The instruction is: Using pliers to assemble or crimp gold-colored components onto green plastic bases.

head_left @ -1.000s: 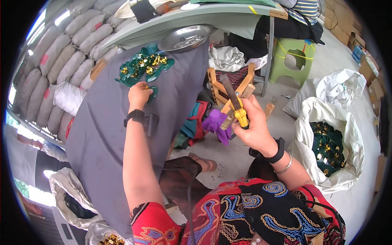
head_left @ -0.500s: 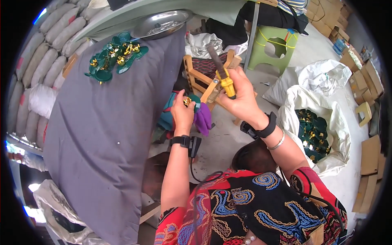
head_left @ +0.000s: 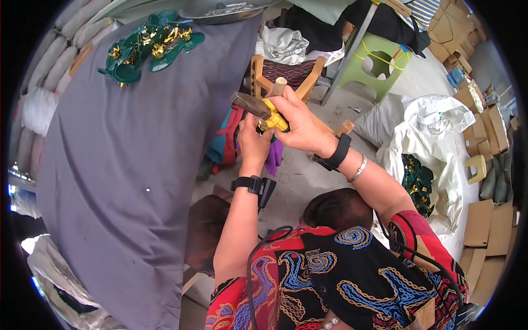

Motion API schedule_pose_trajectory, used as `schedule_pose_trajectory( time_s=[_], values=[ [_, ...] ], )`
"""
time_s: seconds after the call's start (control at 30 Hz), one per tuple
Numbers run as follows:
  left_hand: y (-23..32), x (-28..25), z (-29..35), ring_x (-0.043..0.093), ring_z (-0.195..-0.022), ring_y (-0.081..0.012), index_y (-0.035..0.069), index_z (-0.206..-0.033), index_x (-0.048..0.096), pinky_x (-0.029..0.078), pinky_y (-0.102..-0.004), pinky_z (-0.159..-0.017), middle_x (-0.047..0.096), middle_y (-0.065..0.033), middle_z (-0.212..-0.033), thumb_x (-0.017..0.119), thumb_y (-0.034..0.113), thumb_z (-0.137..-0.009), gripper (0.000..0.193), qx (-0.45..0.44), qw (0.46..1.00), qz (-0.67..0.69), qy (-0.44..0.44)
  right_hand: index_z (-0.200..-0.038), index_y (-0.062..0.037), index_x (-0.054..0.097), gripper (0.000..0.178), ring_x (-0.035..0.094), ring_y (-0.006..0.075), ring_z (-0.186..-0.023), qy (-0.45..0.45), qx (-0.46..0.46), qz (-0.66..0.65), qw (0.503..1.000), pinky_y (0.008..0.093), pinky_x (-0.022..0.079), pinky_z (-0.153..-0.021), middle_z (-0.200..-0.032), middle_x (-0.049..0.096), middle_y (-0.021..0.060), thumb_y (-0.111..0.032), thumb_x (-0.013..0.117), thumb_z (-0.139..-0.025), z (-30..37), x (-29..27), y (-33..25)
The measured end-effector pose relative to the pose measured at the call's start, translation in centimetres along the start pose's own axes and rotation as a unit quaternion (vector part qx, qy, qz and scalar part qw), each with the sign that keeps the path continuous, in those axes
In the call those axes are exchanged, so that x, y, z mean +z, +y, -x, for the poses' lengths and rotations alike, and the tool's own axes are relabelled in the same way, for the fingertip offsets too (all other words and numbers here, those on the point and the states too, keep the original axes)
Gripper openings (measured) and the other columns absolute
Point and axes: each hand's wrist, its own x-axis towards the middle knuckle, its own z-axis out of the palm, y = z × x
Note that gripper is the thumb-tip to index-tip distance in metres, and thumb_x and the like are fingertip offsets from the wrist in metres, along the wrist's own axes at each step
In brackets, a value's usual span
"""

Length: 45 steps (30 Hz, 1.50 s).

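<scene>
My right hand [head_left: 308, 126] is closed round the yellow handle of a tool [head_left: 276, 121] with a dark, thick metal bar that points left. The bar lies just above the fingertips of my left hand [head_left: 254, 146]. Those fingers are pinched together, and a small gold bit shows between them; the rest of the green-and-gold ornament there is hidden. Behind both hands stands a wooden-framed stool [head_left: 316, 74] with a dark red woven seat. Purple cloth [head_left: 273, 159] and teal cloth [head_left: 218, 144] hang below my left hand.
On the grey cloth-covered table [head_left: 132, 165] at left lies a pile of green-and-gold ornaments [head_left: 151, 47], beside a metal basin [head_left: 220, 12]. A white sack [head_left: 448, 159] at right holds more ornaments. A green plastic stool [head_left: 374, 69] and cardboard boxes [head_left: 481, 225] stand farther off.
My right hand has moved left and a little down, bringing the tool to my left hand; its bar has swung from upward to leftward. The left hand's ornament is now mostly covered.
</scene>
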Motion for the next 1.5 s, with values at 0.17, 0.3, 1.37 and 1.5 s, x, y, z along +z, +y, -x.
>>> schedule_pose_trajectory(
  time_s=[0.17,0.3,1.37,1.5],
  values=[
    [-1.4,0.4,0.3,0.058,-0.099,-0.0325,0.010,-0.106,0.062,0.045,-0.0432,-0.080,0.064,-0.0116,-0.099,0.073,0.006,-0.069,0.039,0.045,0.999,-0.023,0.001,-0.110,-0.0008,0.051,0.046,0.047,0.0354,-0.097,-0.051,0.028,0.012,0.998,0.0381,0.042,-0.081,-0.102,0.043,0.0174,0.000,0.066,-0.066,0.5,0.2,0.0],
    [-1.9,0.8,0.3,0.058,-0.100,-0.0315,0.008,-0.091,0.068,0.044,-0.0445,-0.081,0.066,-0.0118,-0.098,0.073,0.015,-0.072,0.020,0.061,0.998,-0.001,0.000,-0.114,-0.0007,0.050,0.050,0.047,0.0382,-0.108,-0.054,-0.014,0.008,0.998,0.0399,0.041,-0.091,-0.110,0.047,0.0203,0.004,0.059,-0.065,0.3,-0.9,-0.7],
    [9.4,4.2,4.3,0.056,-0.111,-0.0202,0.003,-0.129,0.050,0.048,-0.0354,-0.089,0.062,-0.0102,-0.118,0.060,0.021,-0.092,0.043,-0.069,0.919,0.249,-0.297,-0.109,0.0001,0.049,0.051,0.043,0.0382,-0.090,0.127,0.055,0.036,0.990,0.0498,0.037,-0.078,-0.097,0.038,0.0177,-0.010,0.071,-0.064,3.9,-13.0,-12.1],
    [18.6,9.8,-0.7,0.055,-0.115,-0.0233,0.004,-0.140,0.039,0.049,-0.0394,-0.091,0.058,-0.0119,-0.125,0.058,0.028,-0.095,0.054,-0.122,0.831,0.356,-0.409,-0.110,-0.0019,0.052,0.055,0.041,0.0425,-0.102,0.106,0.057,0.131,0.984,0.0672,0.016,-0.096,-0.101,0.039,0.0190,-0.004,0.068,-0.058,4.9,-12.3,-14.9]
  ],
)
